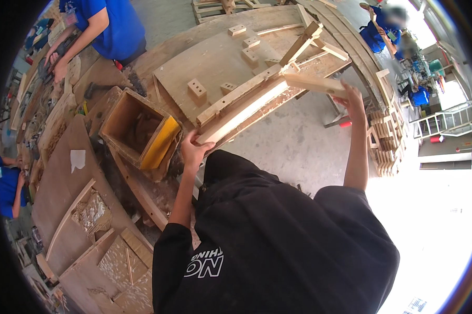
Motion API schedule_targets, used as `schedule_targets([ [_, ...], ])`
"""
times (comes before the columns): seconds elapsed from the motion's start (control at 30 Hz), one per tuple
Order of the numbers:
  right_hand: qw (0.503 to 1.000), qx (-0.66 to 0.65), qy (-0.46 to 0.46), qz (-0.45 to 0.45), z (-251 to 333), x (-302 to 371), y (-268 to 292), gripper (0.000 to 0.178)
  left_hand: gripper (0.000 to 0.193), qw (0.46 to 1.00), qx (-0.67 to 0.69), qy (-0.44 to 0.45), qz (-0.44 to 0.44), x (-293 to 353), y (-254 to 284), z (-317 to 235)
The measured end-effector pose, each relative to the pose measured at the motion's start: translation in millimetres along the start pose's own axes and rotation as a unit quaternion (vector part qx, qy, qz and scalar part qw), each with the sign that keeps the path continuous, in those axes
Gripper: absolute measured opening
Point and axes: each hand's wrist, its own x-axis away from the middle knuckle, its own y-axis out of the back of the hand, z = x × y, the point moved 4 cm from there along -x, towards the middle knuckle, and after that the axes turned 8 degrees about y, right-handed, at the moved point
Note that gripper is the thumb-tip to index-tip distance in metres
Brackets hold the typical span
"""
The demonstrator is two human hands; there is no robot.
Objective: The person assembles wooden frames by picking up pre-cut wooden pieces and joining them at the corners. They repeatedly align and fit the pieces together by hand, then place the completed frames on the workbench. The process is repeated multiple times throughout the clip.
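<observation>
My left hand (194, 150) is closed around the near end of a long pale wooden rail (244, 113), which lies along the workbench edge. A shorter wooden bar (315, 83) meets the rail's far end at an angle; whether the two are joined I cannot tell. My right hand (353, 100) grips the bar's outer end, out past the bench edge. Beside the rail runs a wooden strip (236, 98) on the bench board. Another wooden piece (300, 44) slants up behind the point where rail and bar meet.
Several drilled wooden blocks (196, 89) sit on the plywood board (176, 70). An open wooden box (125, 146) with a yellow side stands left of my left hand. A co-worker in blue (118, 31) works at the far left. Stacked wooden parts (386, 138) stand at the right.
</observation>
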Motion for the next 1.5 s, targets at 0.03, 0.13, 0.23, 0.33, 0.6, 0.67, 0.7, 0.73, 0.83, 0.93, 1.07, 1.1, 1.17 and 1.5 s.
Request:
schedule_targets([
  [0.03, 0.998, -0.035, 0.039, -0.023, -12.6, 8.1, 12.6, 0.054, 0.081, 0.998, -0.047, -0.022, 0.020, 1.7, -0.9, -0.9],
  [0.13, 0.981, -0.144, 0.120, -0.041, -31.6, 45.2, 18.1, 0.041, 0.078, 0.993, -0.084, -0.071, -0.032, 30.7, 14.2, -2.0],
  [0.23, 0.956, -0.230, 0.180, -0.031, -20.0, 92.0, 38.4, 0.043, 0.079, 0.988, -0.089, -0.117, -0.040, 65.3, 38.7, -32.0],
  [0.33, 0.923, -0.279, 0.262, -0.033, 23.3, 117.5, 44.5, 0.049, 0.073, 0.962, -0.179, -0.206, -0.006, 86.2, 64.9, -82.6],
  [0.6, 0.836, -0.370, 0.404, -0.015, 129.7, 124.2, 7.4, 0.068, 0.074, 0.970, -0.136, -0.150, 0.137, 76.6, 101.7, -129.1],
  [0.67, 0.836, -0.371, 0.404, -0.014, 140.6, 115.4, 0.4, 0.068, 0.071, 0.963, -0.097, -0.187, 0.169, 86.0, 95.4, -148.6],
  [0.7, 0.836, -0.374, 0.402, -0.007, 146.2, 109.1, -5.7, 0.068, 0.070, 0.959, -0.078, -0.205, 0.178, 92.4, 95.8, -155.7],
  [0.73, 0.838, -0.375, 0.395, 0.022, 149.9, 104.5, -12.3, 0.067, 0.068, 0.962, -0.077, -0.203, 0.162, 95.7, 100.0, -152.9],
  [0.83, 0.831, -0.371, 0.408, 0.069, 162.2, 92.9, -35.4, 0.066, 0.066, 0.969, -0.091, -0.204, 0.110, 104.1, 113.5, -142.8],
  [0.93, 0.830, -0.352, 0.412, 0.130, 171.3, 80.1, -58.0, 0.068, 0.064, 0.962, -0.128, -0.234, 0.048, 107.9, 127.6, -138.9],
  [1.07, 0.854, -0.202, 0.432, 0.205, 207.4, 81.0, -86.5, 0.072, 0.059, 0.952, -0.149, -0.266, -0.024, 105.2, 146.9, -133.3],
  [1.1, 0.864, -0.149, 0.438, 0.199, 218.2, 83.1, -94.8, 0.072, 0.057, 0.952, -0.153, -0.263, -0.035, 105.4, 153.0, -134.2],
  [1.17, 0.879, -0.077, 0.408, 0.234, 223.9, 72.1, -103.6, 0.069, 0.053, 0.944, -0.174, -0.274, -0.060, 102.5, 164.4, -139.7],
  [1.5, 0.859, -0.005, 0.435, 0.271, 256.9, 17.1, -133.6, 0.051, 0.048, 0.913, -0.230, -0.306, -0.141, 68.2, 170.7, -184.1],
])
